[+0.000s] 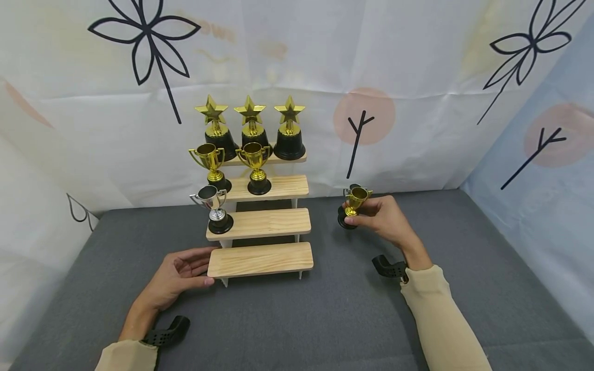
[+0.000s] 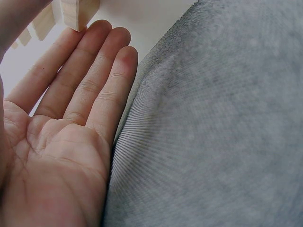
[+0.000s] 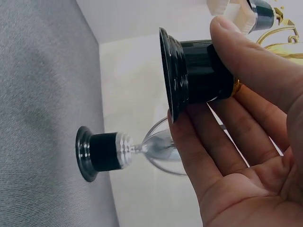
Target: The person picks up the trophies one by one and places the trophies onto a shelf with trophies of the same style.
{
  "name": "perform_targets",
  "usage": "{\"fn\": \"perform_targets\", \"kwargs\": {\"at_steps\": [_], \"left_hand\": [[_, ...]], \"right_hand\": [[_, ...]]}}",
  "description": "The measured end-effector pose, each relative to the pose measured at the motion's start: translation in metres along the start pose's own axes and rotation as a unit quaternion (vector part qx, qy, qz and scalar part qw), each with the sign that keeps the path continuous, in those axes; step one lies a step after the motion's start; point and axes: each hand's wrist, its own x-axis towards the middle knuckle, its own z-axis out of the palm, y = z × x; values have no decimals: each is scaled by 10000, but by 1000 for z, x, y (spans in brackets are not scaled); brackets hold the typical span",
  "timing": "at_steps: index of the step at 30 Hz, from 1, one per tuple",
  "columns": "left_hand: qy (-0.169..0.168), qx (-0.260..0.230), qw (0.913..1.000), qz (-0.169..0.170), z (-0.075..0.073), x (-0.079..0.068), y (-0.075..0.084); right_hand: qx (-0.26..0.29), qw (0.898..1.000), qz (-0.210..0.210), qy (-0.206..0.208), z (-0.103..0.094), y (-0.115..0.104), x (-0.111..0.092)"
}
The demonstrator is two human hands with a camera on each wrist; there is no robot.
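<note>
My right hand (image 1: 387, 220) pinches a small gold trophy cup (image 1: 357, 198) by its black base (image 3: 201, 71), thumb on one side and fingers on the other. Behind it a silver trophy cup (image 3: 158, 147) stands upright on the grey cloth, mostly hidden in the head view. My left hand (image 1: 178, 273), fingers fairly straight and palm bare, lies at the left end of a stepped wooden display stand (image 1: 260, 260), fingertips and thumb right at the lowest step. Another silver cup (image 1: 214, 201) stands at the left of the second step up.
Two gold cups (image 1: 210, 159) (image 1: 253, 158) stand on the third step. Three gold star trophies (image 1: 211, 116) (image 1: 250, 116) (image 1: 290, 116) line the top step. Behind the stand hangs a white patterned cloth (image 1: 417, 129); grey cloth (image 1: 297, 330) covers the table.
</note>
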Motion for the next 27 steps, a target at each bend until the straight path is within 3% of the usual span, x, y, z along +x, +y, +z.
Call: {"fn": "perform_targets", "kwargs": {"at_steps": [27], "left_hand": [[-8, -7, 10000, 14, -1, 0, -1]], "right_hand": [[133, 9993, -290, 206, 6, -30, -4]]}}
